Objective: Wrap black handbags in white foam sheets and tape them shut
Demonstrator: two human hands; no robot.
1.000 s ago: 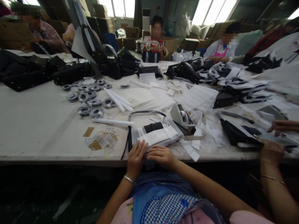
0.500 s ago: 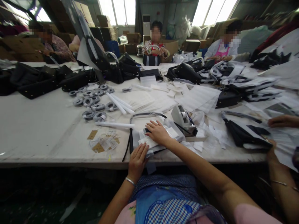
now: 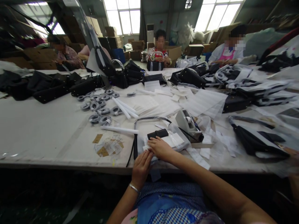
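Note:
A handbag in white wrapping lies before me, with its dark handle [image 3: 153,118] looping out toward the far side. On top rests a flat black pouch-like piece [image 3: 158,134], beside a white sheet [image 3: 175,140]. My left hand [image 3: 142,165] is at the near left edge of the wrapping, its fingers pressed together on the white wrapping sheet. My right hand [image 3: 161,149] reaches over from the right, fingers bent against the same sheet just below the black piece. The fingertips of both hands meet there and partly hide the sheet's edge.
A tape dispenser [image 3: 189,126] stands right of the bag. Left are paper tags [image 3: 109,146], white rolled tubes [image 3: 121,107] and several coiled straps [image 3: 105,119]. Another black bag [image 3: 257,140] lies right, near a co-worker's blurred hand [image 3: 291,155]. Other people sit across the table.
My right hand has drawn back toward me off the black piece, which now shows fully. My left hand has closed in until the fingertips meet. The view has shifted slightly.

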